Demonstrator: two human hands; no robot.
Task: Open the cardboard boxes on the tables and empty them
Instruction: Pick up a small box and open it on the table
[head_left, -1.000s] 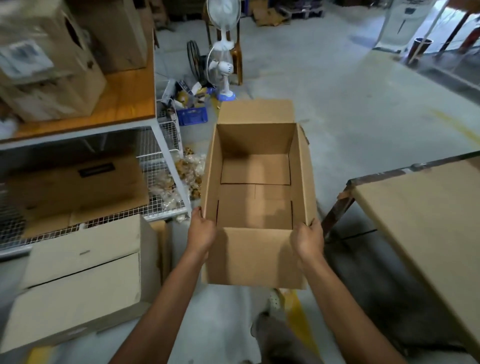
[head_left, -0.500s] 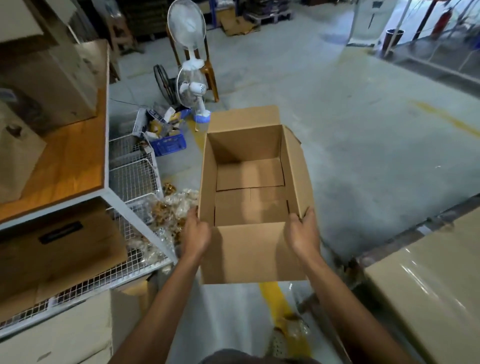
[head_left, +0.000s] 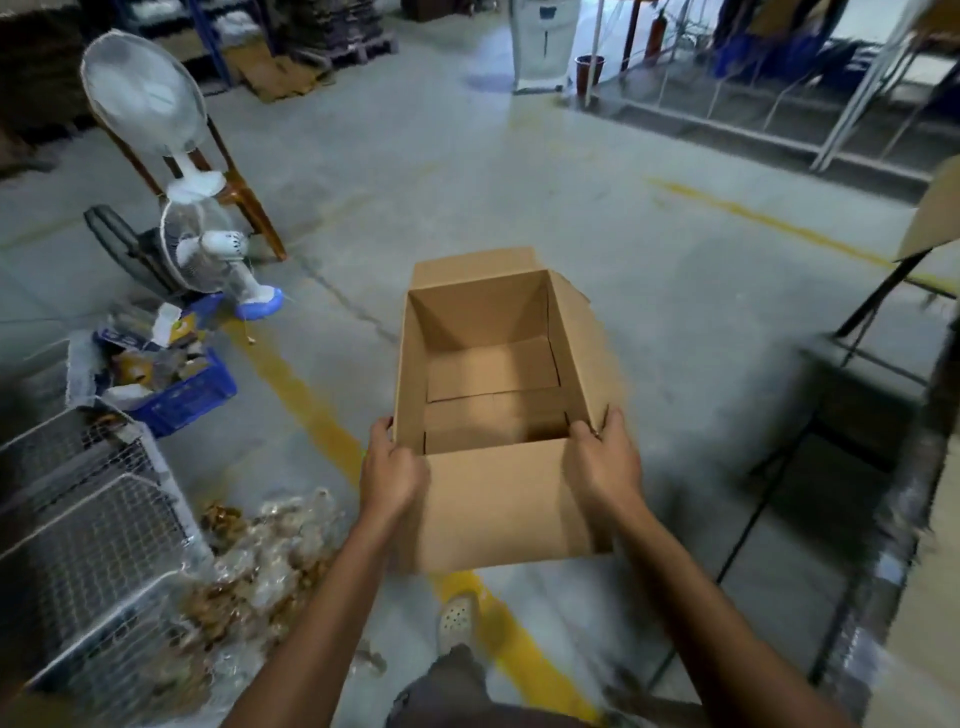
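In the middle of the frame, I am holding the box (head_left: 498, 509) in the air above the grey floor (head_left: 519, 182), with its opening turned up and its flaps standing out. Inside I am seeing only the bare bottom, so I judge it is already emptied. My left hand (head_left: 389, 475) is curled round the near left corner of the box, and my right hand (head_left: 605, 462) is gripping the near right corner in the same way. The step now, I think, is taking this empty box away. To do it well, I should be keeping both grips firm and the box level, because such thin walls are probably bending easily. I should also be watching my feet: a pile of packets (head_left: 260, 561) is lying at the lower left, near my shoe (head_left: 457, 618).
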